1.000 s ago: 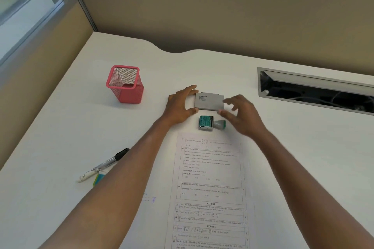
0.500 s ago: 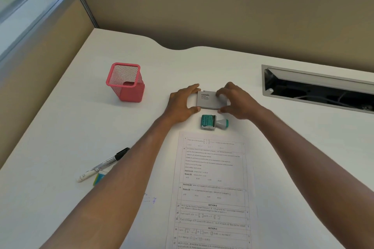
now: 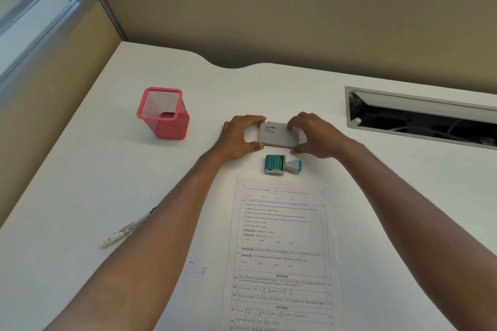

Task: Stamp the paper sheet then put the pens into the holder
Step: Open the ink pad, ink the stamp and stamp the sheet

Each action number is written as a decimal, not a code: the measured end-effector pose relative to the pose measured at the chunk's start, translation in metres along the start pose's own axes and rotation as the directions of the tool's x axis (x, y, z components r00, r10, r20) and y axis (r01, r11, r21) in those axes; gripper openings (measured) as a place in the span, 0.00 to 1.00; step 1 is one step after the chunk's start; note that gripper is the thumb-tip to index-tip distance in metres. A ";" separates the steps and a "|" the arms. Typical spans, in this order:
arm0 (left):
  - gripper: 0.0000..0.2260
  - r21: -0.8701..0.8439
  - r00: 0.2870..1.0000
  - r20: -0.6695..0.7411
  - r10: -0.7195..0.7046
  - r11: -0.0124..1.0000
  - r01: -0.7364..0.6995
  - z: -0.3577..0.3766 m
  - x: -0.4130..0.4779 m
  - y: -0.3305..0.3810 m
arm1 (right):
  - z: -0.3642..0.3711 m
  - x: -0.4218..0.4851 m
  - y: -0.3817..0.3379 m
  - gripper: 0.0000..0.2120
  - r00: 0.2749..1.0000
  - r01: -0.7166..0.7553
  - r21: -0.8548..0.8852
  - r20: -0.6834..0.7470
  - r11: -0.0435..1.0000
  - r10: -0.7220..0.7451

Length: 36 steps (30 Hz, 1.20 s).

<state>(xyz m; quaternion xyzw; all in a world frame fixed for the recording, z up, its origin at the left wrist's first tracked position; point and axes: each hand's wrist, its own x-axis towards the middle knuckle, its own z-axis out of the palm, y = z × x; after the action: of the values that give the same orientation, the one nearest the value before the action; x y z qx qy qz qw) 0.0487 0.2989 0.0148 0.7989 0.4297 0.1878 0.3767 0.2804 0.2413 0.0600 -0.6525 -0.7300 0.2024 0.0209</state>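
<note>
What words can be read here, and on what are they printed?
"camlin": flat grey ink pad case, held between both hands.
"SECTION B", "SECTION C": printed white paper sheet; its questions are too small to read.
White pen: marks unreadable.
Green rubber stamp: characters blurred.

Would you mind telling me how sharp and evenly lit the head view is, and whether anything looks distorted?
Head view: soft, even light with faint shadows; wide-angle bending curves the desk edges; the paper sheet print is too blurred to read; "camlin" on the ink pad is legible; no strong glare.
</note>
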 end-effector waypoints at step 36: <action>0.39 -0.109 0.991 -0.097 -0.093 0.991 0.082 0.009 0.002 -0.002 | -0.035 0.023 0.018 0.12 0.994 -0.108 0.588 0.041 0.802 0.104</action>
<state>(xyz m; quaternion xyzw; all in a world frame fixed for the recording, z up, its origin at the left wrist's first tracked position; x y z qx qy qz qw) 0.0545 0.2975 0.0072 0.7477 0.4726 0.2337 0.4037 0.3045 0.2742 0.0809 -0.6530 -0.5936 0.4217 0.2083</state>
